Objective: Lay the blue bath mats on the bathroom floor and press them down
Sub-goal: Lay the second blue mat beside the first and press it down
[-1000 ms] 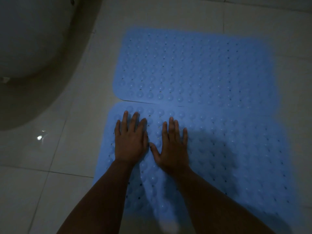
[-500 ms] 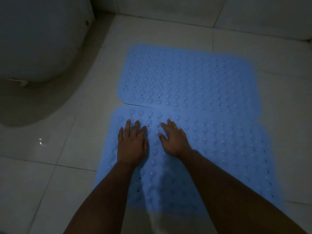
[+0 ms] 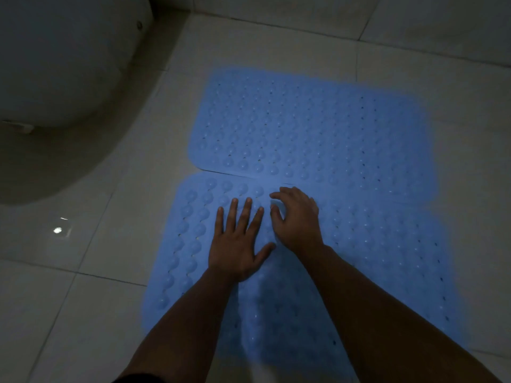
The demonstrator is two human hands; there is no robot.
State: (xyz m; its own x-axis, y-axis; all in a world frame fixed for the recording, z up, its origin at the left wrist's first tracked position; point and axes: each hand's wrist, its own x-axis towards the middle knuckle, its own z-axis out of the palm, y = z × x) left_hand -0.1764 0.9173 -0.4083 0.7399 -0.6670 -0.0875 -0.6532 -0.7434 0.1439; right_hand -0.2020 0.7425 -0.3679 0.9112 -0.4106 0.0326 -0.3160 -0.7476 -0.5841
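Both blue mats lie flat on the floor (image 3: 276,42), the near mat (image 3: 373,258) meeting the far mat (image 3: 318,125). The left hand (image 3: 237,244) presses flat and spread; the right hand (image 3: 297,217) is curled, holding nothing. Press outward toward the edges.

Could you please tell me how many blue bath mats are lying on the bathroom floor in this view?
2. The far mat lies toward the wall; the near mat lies closest to the person, under both hands. None seems hidden.
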